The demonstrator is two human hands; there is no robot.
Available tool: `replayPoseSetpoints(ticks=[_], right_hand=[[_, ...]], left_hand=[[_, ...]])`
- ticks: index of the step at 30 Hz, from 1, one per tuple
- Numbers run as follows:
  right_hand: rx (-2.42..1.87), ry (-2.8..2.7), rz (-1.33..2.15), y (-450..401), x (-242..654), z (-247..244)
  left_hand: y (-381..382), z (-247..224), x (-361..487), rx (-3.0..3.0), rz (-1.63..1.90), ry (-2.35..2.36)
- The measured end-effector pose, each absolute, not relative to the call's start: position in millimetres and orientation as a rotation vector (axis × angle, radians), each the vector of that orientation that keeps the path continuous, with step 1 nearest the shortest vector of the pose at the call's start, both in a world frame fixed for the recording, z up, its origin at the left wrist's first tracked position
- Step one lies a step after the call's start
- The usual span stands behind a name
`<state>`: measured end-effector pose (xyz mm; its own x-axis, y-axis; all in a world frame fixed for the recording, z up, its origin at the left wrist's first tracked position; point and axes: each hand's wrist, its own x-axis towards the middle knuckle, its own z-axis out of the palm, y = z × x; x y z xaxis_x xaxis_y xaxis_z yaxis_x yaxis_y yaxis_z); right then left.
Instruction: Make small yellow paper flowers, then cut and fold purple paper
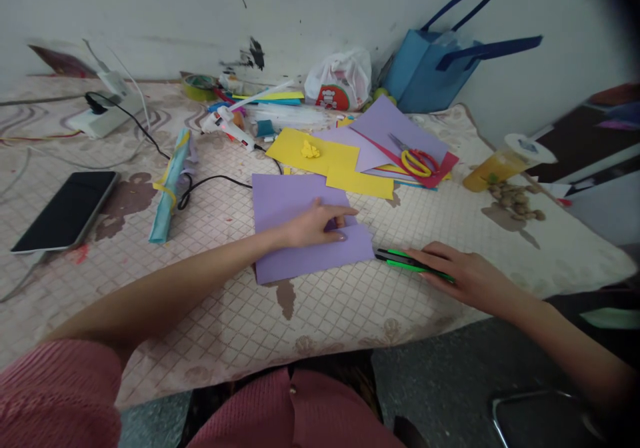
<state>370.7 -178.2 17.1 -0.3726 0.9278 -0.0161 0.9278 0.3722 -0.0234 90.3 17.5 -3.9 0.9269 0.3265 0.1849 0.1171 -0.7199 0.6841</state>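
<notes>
A purple sheet of paper (290, 198) lies on the patterned tablecloth in front of me, its right edge uneven. My left hand (320, 224) rests on the sheet with its fingers apart, pressing near the right side. To the right, my right hand (457, 275) is wrapped round a green and black box cutter (405, 260). The cutter's tip points left, close to the sheet's right edge; whether it touches the paper I cannot tell. Yellow paper (360, 180) overlaps the purple sheet's upper right corner.
Scissors (415, 161) lie on coloured paper at the back right. A glue gun (233, 128) trails a black cord behind the sheet. Left are a light-blue paper roll (170, 188) and a phone (65, 211). A drink cup (493, 170) lies tilted right, beneath a blue bag (430, 68).
</notes>
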Motion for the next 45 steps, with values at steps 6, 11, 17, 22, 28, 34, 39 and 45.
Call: replayPoseSetpoints(ticks=[6, 11, 17, 22, 28, 34, 39, 45], right_hand=[[1.808, 2.587, -0.023, -184.7, 374.0, 12.2], [1.844, 2.661, -0.008, -188.4, 371.0, 6.7], [1.869, 2.643, 0.016, -186.1, 371.8, 4.4], [1.843, 2.636, 0.034, -188.9, 370.3, 7.8], [1.807, 2.541, 0.137, -196.4, 361.9, 12.7], [1.786, 2.545, 0.243, -197.7, 361.3, 22.7], [1.735, 2.561, 0.195, -197.9, 361.4, 22.2], [1.823, 2.54, 0.063, -204.1, 356.5, 7.8]], left_hand=[[17.6, -5.0, 90.2, 2.367, 0.37, 0.323], [17.0, -4.2, 89.2, 2.341, 0.393, 0.314], [15.9, -1.0, 85.7, 2.27, 0.425, 0.329], [16.8, -1.3, 84.9, 2.249, 0.421, 0.326], [17.1, -4.1, 86.0, 2.277, 0.416, 0.315], [18.1, -0.8, 83.8, 2.264, 0.391, 0.315], [17.8, 0.4, 83.2, 2.263, 0.396, 0.289], [17.3, 0.6, 82.9, 2.38, 0.361, 0.274]])
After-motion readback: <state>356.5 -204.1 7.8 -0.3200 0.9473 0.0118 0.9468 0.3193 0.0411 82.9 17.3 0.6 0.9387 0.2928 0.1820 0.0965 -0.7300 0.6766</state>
